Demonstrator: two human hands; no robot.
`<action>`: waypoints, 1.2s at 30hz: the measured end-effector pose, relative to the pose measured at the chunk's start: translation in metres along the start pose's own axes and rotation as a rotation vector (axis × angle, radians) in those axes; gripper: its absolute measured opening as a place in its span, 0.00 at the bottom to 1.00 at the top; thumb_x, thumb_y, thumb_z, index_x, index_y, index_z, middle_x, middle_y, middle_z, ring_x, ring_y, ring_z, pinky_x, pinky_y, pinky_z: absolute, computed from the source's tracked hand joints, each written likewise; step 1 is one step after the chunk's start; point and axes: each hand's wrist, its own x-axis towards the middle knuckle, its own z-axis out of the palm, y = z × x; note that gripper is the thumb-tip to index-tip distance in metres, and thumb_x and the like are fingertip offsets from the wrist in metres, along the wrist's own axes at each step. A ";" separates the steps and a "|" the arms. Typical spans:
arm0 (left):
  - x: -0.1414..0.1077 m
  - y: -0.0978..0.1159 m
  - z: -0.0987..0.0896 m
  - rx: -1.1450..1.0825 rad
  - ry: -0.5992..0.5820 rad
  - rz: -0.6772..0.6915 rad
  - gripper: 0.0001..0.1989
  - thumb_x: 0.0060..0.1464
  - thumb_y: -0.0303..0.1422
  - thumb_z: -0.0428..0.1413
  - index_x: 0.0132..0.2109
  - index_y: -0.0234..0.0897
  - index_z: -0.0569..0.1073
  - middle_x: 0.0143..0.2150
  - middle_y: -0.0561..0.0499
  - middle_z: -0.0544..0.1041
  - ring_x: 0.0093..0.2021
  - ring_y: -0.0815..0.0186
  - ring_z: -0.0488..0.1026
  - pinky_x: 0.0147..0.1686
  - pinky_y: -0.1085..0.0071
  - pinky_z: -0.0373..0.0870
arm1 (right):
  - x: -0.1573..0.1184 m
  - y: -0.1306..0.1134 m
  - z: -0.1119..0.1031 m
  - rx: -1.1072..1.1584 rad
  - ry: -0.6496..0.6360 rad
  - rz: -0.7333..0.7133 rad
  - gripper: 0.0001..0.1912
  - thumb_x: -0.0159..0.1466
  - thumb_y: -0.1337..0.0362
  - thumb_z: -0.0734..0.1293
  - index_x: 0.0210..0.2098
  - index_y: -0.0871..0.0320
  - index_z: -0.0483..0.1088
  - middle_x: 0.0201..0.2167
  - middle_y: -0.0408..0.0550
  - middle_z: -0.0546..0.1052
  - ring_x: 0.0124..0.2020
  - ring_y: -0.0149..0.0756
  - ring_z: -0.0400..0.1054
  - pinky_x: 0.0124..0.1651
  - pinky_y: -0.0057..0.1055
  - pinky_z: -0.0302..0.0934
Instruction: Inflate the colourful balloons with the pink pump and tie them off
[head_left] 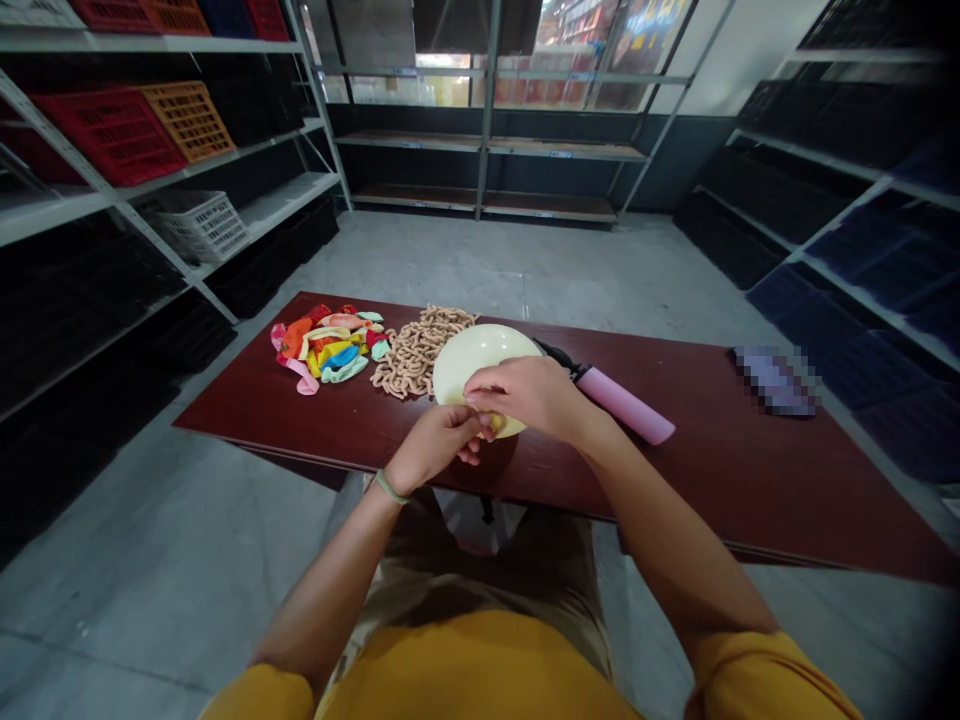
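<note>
A blown-up pale yellow balloon [484, 345] is held in front of me, just over the table's near edge, with its neck toward me. My left hand [442, 440] pinches the neck, which shows as a small yellow bit between thumb and fingers. My right hand [529, 393] reaches across the balloon from the right, its fingertips bent together at the neck beside my left fingers. What exactly lies between those right fingertips is partly hidden. Right behind my right hand lies a pink hand pump [626, 404] with a black end.
Several limp, coloured balloons [330, 345] lie heaped on the dark red table [720, 460] at left. Beside them is a pile of beige, curled pieces [420, 350]. A blurred-out purple object [776, 380] lies far right. Shelves with crates [199, 225] stand around.
</note>
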 end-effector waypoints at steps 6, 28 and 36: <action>-0.001 -0.003 0.000 -0.199 0.122 0.008 0.15 0.53 0.42 0.59 0.30 0.31 0.76 0.25 0.52 0.70 0.22 0.74 0.65 0.25 0.74 0.72 | -0.009 0.002 0.001 0.174 0.223 0.019 0.11 0.66 0.64 0.64 0.48 0.52 0.71 0.46 0.46 0.75 0.40 0.35 0.70 0.43 0.31 0.62; 0.000 -0.014 0.006 -0.480 0.134 0.041 0.13 0.49 0.39 0.63 0.30 0.31 0.77 0.26 0.52 0.71 0.23 0.76 0.65 0.28 0.75 0.75 | -0.033 -0.007 0.032 -0.031 0.253 -0.076 0.05 0.67 0.64 0.61 0.37 0.56 0.68 0.41 0.51 0.73 0.45 0.44 0.61 0.50 0.44 0.57; -0.001 -0.014 0.008 -0.479 0.201 0.085 0.15 0.46 0.39 0.66 0.31 0.30 0.75 0.25 0.55 0.71 0.21 0.78 0.65 0.29 0.76 0.75 | -0.038 -0.008 0.033 -0.021 0.304 -0.126 0.04 0.64 0.66 0.65 0.31 0.55 0.69 0.38 0.49 0.72 0.44 0.42 0.62 0.51 0.42 0.58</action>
